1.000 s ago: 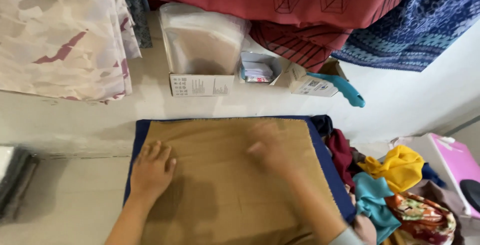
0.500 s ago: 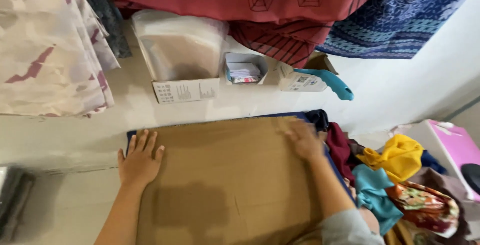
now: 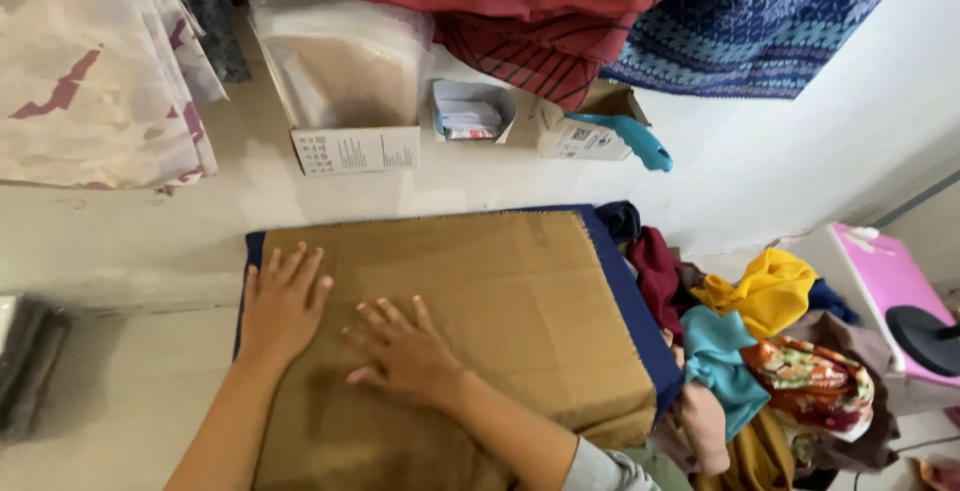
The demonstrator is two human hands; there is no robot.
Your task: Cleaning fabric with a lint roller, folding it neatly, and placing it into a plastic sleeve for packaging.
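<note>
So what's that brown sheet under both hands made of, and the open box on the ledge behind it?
The brown sheet looks like woven cloth with a matte finish: it creases softly and its far edge is finely frayed. The left hand and right hand press flat on it. The open box looks like thin white cardboard with folded flaps.

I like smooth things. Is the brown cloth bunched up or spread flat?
Spread flat: the brown cloth lies smooth, with both hands pressing it.

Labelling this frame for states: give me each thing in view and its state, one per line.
Left hand: open, flat on the brown cloth.
Right hand: open, flat on the same cloth.
Brown cloth: spread flat over a navy pad.
White cardboard box: open, holding clear bags.
Heap of coloured cloths: crumpled, unfolded.
</note>
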